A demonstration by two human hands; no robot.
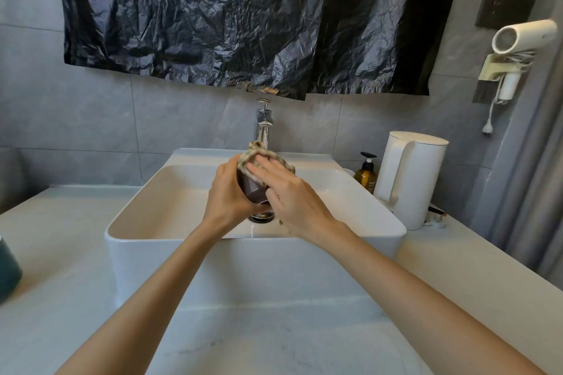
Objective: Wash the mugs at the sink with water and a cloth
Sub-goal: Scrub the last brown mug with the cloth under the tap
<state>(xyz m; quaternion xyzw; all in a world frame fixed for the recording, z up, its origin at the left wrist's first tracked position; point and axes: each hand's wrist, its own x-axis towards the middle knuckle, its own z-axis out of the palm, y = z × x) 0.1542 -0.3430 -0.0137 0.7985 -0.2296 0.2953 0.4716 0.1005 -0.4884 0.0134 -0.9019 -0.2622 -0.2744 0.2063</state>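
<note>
Gripping hand: the left hand (231, 192) is wrapped round a dark brown mug (254, 190), holding it up inside the sink (380, 224), just over the drain (261, 218) and at 6 o'clock from the tap (263, 122).
Wiping hand: the right hand (292, 195) lays its fingers fairly straight over a pale cloth (259, 155), pressing it on the mug's upper end. A tail of the cloth hangs under the palm.
Slip risk: from where I stand the mug looks glossy and faceted, and only one hand truly grips it. A hard rub from the right could twist it loose, and it would drop onto hard ceramic and likely chip.
Tap risk: the spout sits just past the cloth at 12 o'clock, so a wide stroke could knock the mug against metal. I cannot tell whether water is running.
Drain risk: the loose cloth tail hangs near the drain and could catch or cover it.
Splash risk: a white kettle (411, 176) and an amber pump bottle (367, 176) stand on the bench (61, 253) at 3 o'clock, just beside the sink. Careless rinsing could wet the kettle's base.
Unwashed: a teal thing (9, 268) at 9 o'clock, cut off by the edge of view, may be another mug. I cannot be sure.
</note>
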